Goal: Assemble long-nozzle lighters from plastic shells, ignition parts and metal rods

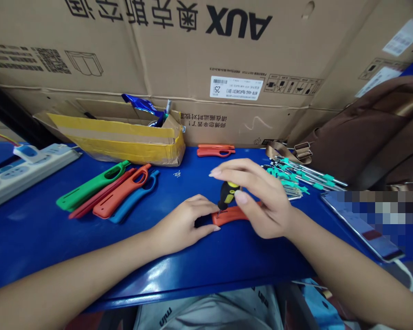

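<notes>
My right hand (261,201) pinches a short black-and-yellow screwdriver (227,193), held upright with its tip down on an orange plastic handle piece (232,214) lying on the blue table (37,233). My left hand (186,223) rests on the table and pinches the left end of that orange piece between thumb and fingers. To the left lie green (89,185), red, orange (122,192) and blue handle shells side by side. Two more orange shells (216,150) lie at the back.
A pile of metal blades with teal parts (298,176) sits right of my hands. A phone (361,220) lies at the right, a brown bag (365,133) behind it. A taped cardboard tray (124,137), a power strip (24,167) and large cartons (227,55) stand behind.
</notes>
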Tool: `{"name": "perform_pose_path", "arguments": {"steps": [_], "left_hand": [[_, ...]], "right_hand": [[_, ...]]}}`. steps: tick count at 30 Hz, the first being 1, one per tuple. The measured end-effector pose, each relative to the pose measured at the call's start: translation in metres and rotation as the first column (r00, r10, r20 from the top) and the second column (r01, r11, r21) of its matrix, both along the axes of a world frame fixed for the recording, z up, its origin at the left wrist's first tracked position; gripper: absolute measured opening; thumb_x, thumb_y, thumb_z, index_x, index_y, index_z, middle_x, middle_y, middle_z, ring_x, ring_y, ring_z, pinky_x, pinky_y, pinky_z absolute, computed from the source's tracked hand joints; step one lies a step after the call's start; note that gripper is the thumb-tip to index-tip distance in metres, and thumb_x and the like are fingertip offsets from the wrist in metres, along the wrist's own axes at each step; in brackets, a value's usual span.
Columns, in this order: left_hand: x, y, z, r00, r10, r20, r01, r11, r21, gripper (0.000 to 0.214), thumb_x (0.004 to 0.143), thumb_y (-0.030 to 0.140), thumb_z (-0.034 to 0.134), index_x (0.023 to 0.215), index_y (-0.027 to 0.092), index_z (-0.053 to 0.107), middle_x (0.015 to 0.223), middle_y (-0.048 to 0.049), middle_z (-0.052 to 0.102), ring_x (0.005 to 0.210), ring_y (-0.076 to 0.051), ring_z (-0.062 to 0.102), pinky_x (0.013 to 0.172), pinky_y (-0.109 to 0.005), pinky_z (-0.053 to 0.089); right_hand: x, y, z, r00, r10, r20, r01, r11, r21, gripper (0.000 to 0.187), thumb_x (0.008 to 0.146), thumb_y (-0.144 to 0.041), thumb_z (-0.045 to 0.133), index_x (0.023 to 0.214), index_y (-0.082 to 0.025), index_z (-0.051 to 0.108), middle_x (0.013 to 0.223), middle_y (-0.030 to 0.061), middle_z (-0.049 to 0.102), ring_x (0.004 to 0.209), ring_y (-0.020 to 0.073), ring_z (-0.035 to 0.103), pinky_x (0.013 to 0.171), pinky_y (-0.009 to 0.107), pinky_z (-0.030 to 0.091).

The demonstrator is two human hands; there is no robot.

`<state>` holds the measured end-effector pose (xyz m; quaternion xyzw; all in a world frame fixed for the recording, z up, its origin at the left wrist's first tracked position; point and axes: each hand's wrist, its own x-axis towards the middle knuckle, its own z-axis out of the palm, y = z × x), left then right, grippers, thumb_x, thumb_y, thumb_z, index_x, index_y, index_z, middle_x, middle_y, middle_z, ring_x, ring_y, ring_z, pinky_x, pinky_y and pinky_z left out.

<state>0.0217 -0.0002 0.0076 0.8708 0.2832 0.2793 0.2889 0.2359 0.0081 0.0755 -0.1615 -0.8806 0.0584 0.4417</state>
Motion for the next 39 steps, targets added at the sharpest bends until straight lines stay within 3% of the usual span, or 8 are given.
{"name": "perform_pose_path", "arguments": {"steps": [3, 9, 14, 20, 23, 26, 32, 39], "left_hand": [[0.000, 0.000, 0.000, 1.000, 0.006, -0.004, -0.006, 1.000, -0.005, 0.021, 0.094, 0.028, 0.070, 0.113, 0.020, 0.073, 0.109, -0.0079, 0.075, 0.105, -0.024, 0.066, 0.096, -0.041, 0.053], [0.000, 0.000, -0.001, 0.999, -0.003, 0.038, 0.003, 1.000, -0.005, 0.021, 0.090, 0.023, 0.075, 0.111, 0.021, 0.074, 0.106, -0.0053, 0.077, 0.100, -0.022, 0.067, 0.094, -0.038, 0.054], [-0.001, 0.001, -0.002, 0.999, 0.013, 0.030, -0.013, 1.000, -0.007, 0.027, 0.091, 0.027, 0.074, 0.117, 0.021, 0.073, 0.112, -0.0074, 0.077, 0.105, -0.024, 0.068, 0.096, -0.041, 0.054], [0.000, 0.001, -0.001, 0.999, -0.002, 0.044, 0.001, 1.000, 0.010, 0.022, 0.091, 0.025, 0.074, 0.113, 0.022, 0.075, 0.103, -0.0052, 0.077, 0.097, -0.021, 0.068, 0.091, -0.037, 0.055], [0.000, 0.001, -0.002, 0.999, 0.004, 0.040, -0.004, 1.000, -0.003, 0.025, 0.090, 0.025, 0.075, 0.115, 0.020, 0.074, 0.111, -0.0066, 0.077, 0.103, -0.023, 0.068, 0.095, -0.039, 0.054], [0.000, 0.001, -0.002, 0.999, 0.011, 0.032, -0.010, 1.000, -0.027, 0.030, 0.090, 0.025, 0.075, 0.119, 0.019, 0.073, 0.114, -0.0077, 0.077, 0.107, -0.024, 0.067, 0.098, -0.040, 0.054], [0.000, 0.001, -0.003, 0.999, 0.008, 0.047, -0.007, 1.000, -0.026, 0.033, 0.088, 0.024, 0.077, 0.121, 0.020, 0.073, 0.113, -0.0076, 0.077, 0.106, -0.024, 0.068, 0.098, -0.041, 0.054], [0.000, 0.001, -0.003, 0.999, 0.026, 0.046, -0.026, 1.000, -0.010, 0.030, 0.086, 0.024, 0.079, 0.115, 0.020, 0.074, 0.108, -0.0066, 0.078, 0.101, -0.023, 0.069, 0.094, -0.038, 0.056]], "right_hand": [[-0.002, -0.002, 0.001, 0.997, 0.064, -0.039, -0.069, 0.988, -0.142, 0.030, 0.102, -0.023, 0.049, 0.129, -0.018, 0.062, 0.103, 0.0091, 0.071, 0.095, 0.0202, 0.068, 0.081, 0.035, 0.058], [0.001, 0.000, 0.000, 0.993, -0.120, 0.004, 0.119, 0.987, 0.107, 0.020, 0.094, -0.024, 0.065, 0.114, -0.020, 0.064, 0.095, 0.0066, 0.069, 0.083, 0.0182, 0.065, 0.068, 0.029, 0.055], [0.002, -0.001, 0.002, 0.997, 0.016, 0.071, -0.002, 0.983, -0.181, 0.034, 0.102, -0.019, 0.046, 0.134, -0.019, 0.055, 0.115, 0.0101, 0.070, 0.104, 0.0201, 0.067, 0.083, 0.033, 0.057], [0.003, 0.001, -0.001, 0.989, -0.142, 0.029, 0.140, 0.988, 0.068, 0.032, 0.094, -0.037, 0.068, 0.121, -0.020, 0.064, 0.096, 0.0064, 0.071, 0.083, 0.0185, 0.067, 0.072, 0.030, 0.056], [0.004, 0.000, 0.004, 0.996, -0.024, 0.089, 0.033, 0.995, -0.092, 0.035, 0.103, -0.028, 0.050, 0.136, -0.020, 0.056, 0.124, 0.0119, 0.069, 0.113, 0.0219, 0.066, 0.089, 0.036, 0.057], [0.002, -0.001, 0.003, 1.000, 0.004, 0.006, -0.003, 0.977, -0.215, 0.030, 0.102, -0.022, 0.053, 0.130, -0.020, 0.060, 0.113, 0.0090, 0.072, 0.097, 0.0184, 0.069, 0.080, 0.032, 0.058], [0.003, 0.005, -0.002, 0.992, -0.114, -0.051, 0.114, 0.993, 0.010, 0.023, 0.093, -0.027, 0.069, 0.114, -0.017, 0.067, 0.095, 0.0076, 0.072, 0.086, 0.0193, 0.067, 0.075, 0.033, 0.056], [0.007, 0.004, 0.003, 0.996, 0.068, -0.066, -0.085, 0.944, -0.320, 0.029, 0.098, -0.020, 0.059, 0.127, -0.019, 0.063, 0.106, 0.0072, 0.072, 0.086, 0.0153, 0.068, 0.066, 0.026, 0.056]]}}
